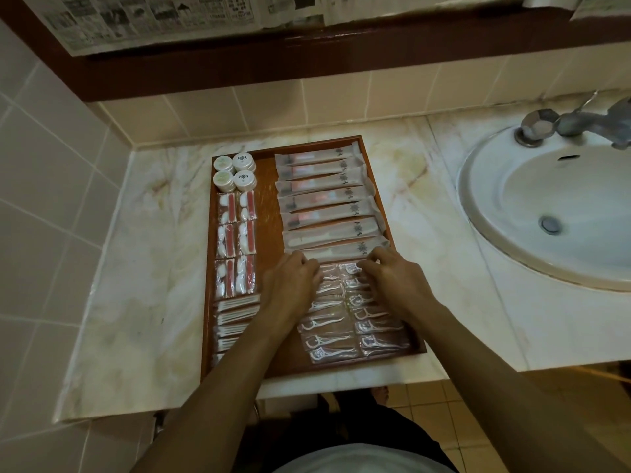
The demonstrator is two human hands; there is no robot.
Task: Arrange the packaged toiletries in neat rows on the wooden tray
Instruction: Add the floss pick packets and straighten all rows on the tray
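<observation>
The wooden tray (268, 213) lies on the marble worktop (143, 268), left of the sink (553, 213). Its near edge reaches the worktop's front edge.

Contents of the tray:
- Far left corner: four round tubs (234, 171) in a two-by-two block.
- Below them: six red-and-white sachets (236, 240) in two columns of three.
- Near left: a column of flat white packs (235, 322), partly hidden by the left forearm.
- Right side: long wrapped packets (324, 199), laid crosswise and stacked in one column from the far edge down to the hands.
- Near right: floss picks (348, 336) in clear wrappers, in two columns.

Both hands rest palm down at the far end of the floss picks. The left hand (293, 285) has its fingers curled onto the left column. The right hand (392, 278) has its fingers bent, tips on the top packs of the right column. Whether either hand actually pinches a pack cannot be told.
</observation>
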